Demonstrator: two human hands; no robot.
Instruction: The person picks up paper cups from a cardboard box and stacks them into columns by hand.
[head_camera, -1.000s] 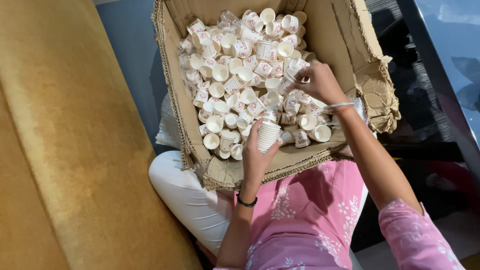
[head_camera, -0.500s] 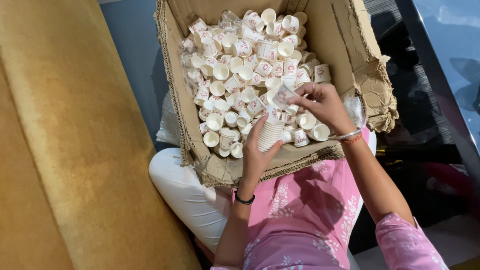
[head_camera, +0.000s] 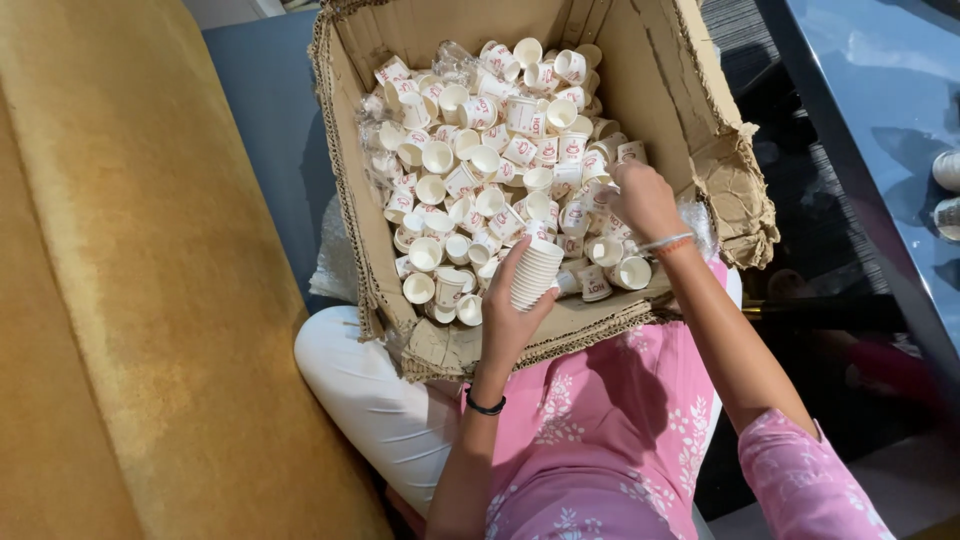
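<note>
A torn cardboard box (head_camera: 665, 85) rests on my lap, filled with several small white paper cups with red print (head_camera: 480, 160). My left hand (head_camera: 510, 310) grips a nested stack of these cups (head_camera: 535, 272) near the box's front edge. Deeper in the box on the right, my right hand (head_camera: 642, 200) reaches down among the loose cups, fingers curled around one; the cup itself is mostly hidden by the fingers. A black band circles my left wrist, a thin bangle my right.
A mustard-yellow sofa back (head_camera: 120, 300) fills the left side. The box's flaps are ragged, with a torn right flap (head_camera: 735, 200) hanging over. To the right lies a dark glossy table (head_camera: 870, 90) and dark floor. Clear plastic wrap lies under the cups.
My right hand dipped from above the cups down into the pile at the right side of the box. The left hand kept hold of the stack, nearly still.
</note>
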